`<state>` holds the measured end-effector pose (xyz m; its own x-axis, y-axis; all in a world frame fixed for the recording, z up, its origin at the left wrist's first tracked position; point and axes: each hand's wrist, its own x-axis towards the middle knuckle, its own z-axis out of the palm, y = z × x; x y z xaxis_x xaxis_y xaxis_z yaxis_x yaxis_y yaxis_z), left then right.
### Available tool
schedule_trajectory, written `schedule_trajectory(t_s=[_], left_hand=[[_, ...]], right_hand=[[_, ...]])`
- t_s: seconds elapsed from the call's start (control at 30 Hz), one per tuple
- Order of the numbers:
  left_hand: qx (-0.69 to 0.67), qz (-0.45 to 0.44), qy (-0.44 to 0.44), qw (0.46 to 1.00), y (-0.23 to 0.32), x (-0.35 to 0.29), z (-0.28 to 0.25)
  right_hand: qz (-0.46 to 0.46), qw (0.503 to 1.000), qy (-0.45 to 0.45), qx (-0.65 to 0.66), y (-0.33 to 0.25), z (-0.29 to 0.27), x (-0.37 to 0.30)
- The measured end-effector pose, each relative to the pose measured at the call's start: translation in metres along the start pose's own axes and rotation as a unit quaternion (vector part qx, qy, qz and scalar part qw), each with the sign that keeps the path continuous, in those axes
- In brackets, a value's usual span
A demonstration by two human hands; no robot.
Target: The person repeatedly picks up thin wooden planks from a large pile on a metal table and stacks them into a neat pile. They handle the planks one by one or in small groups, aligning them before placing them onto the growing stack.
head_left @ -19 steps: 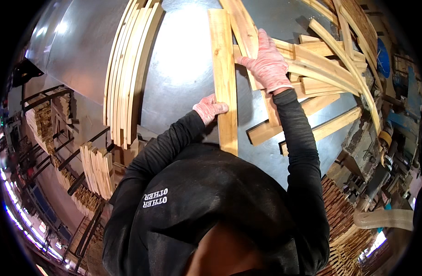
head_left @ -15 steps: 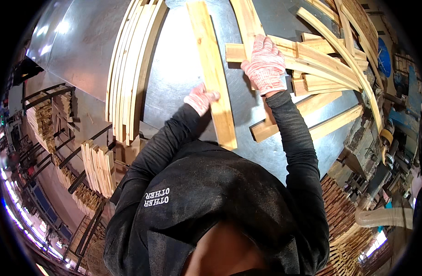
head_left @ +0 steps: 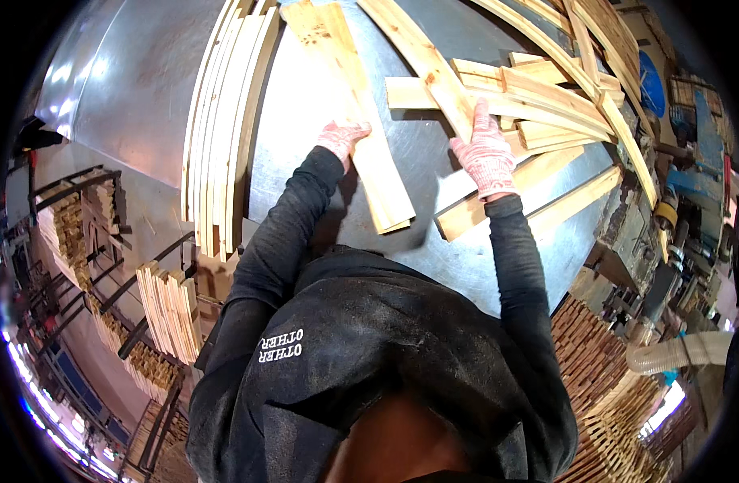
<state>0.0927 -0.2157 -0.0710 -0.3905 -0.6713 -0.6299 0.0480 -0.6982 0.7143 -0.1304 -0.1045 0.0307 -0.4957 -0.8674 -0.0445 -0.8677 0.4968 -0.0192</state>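
Both my hands wear red-and-white knit gloves. My left hand (head_left: 344,143) grips the left edge of two overlapping pale wooden boards (head_left: 368,153), which point toward me over the metal table. Its fingertips partly go out of sight at the boards. With fingers and thumb, my right hand (head_left: 485,158) holds the near end of another wooden board (head_left: 424,60), which slants away to the far left. Under that board lies a crosswise piece of wood (head_left: 408,93), part of a loose heap on the right.
Upright in a row at the left of the metal table (head_left: 144,80) stand several long boards (head_left: 225,129). Curved strips (head_left: 563,56) lie across the heap at the right. Stacked wood (head_left: 168,314) rests on racks at lower left. A ribbed hose (head_left: 682,352) is at lower right.
A second board now shows with the one at my left hand, and the pair has shifted away from me. My right hand has moved nearer and now holds its board by the near end.
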Motion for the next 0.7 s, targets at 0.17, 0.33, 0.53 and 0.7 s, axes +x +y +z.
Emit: schedule_trajectory(t_s=[0.17,0.33,0.53,0.7], left_hand=[[-0.157,0.043,-0.013,0.987,-0.016,0.012,-0.020],[0.057,0.037,0.016,0.998,0.001,0.007,-0.028],[0.542,0.104,0.156,0.819,0.093,-0.027,-0.058],[0.718,0.047,0.264,0.643,0.095,-0.072,-0.071]], right_hand=[[-0.046,0.946,-0.162,0.276,-0.060,-0.006,-0.017],[-0.224,0.948,-0.048,0.219,-0.054,-0.004,-0.008],[-0.138,0.970,-0.088,-0.179,0.124,0.000,0.112],[-0.193,0.968,-0.116,-0.109,0.143,-0.005,0.150]])
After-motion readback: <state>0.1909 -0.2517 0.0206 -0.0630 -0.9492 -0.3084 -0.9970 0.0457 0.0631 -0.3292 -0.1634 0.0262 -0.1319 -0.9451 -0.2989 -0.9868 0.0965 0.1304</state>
